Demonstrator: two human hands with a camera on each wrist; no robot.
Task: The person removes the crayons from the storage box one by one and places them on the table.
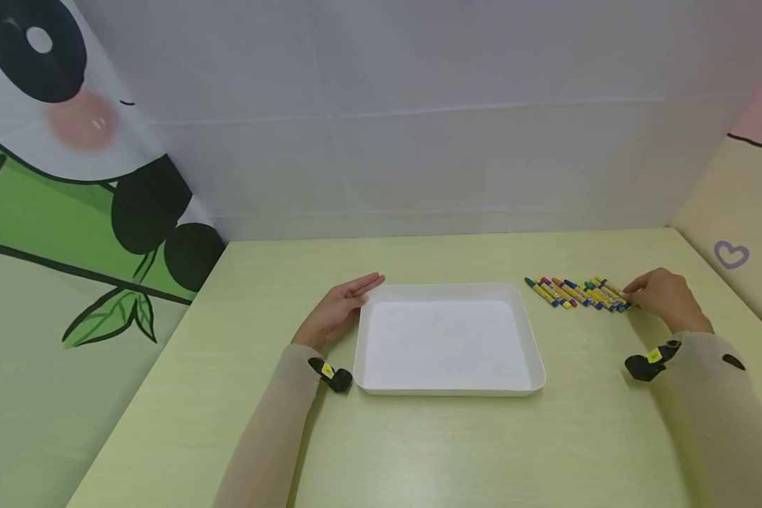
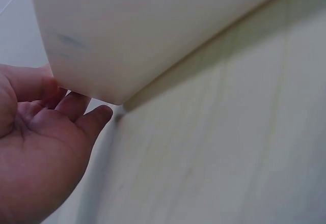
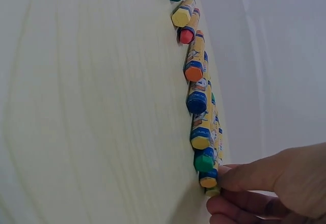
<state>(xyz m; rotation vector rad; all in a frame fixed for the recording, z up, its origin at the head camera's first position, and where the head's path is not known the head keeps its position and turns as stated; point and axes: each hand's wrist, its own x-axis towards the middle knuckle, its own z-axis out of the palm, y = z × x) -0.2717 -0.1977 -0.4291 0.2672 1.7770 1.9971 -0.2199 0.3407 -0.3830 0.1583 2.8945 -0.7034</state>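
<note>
A shallow white tray [image 1: 533,339] lies flat on the pale green table [image 1: 419,451]. My left hand [image 1: 339,307] rests with straight fingers against the tray's far left corner. In the left wrist view the palm [image 2: 41,152] is open and the fingertips pass behind the tray's wall [image 2: 153,30]. To the right of the tray, several crayons [image 1: 574,293] lie side by side in a row. My right hand [image 1: 663,296] is at the row's right end. In the right wrist view its thumb and fingers [image 3: 244,178] pinch the last crayon [image 3: 211,188] of the row [image 3: 196,81].
A white back wall [image 1: 419,141] stands behind the table. A panda-print panel [image 1: 70,176] closes the left side and a cream panel with a heart [image 1: 730,254] the right. Bare tabletop lies in front of the tray.
</note>
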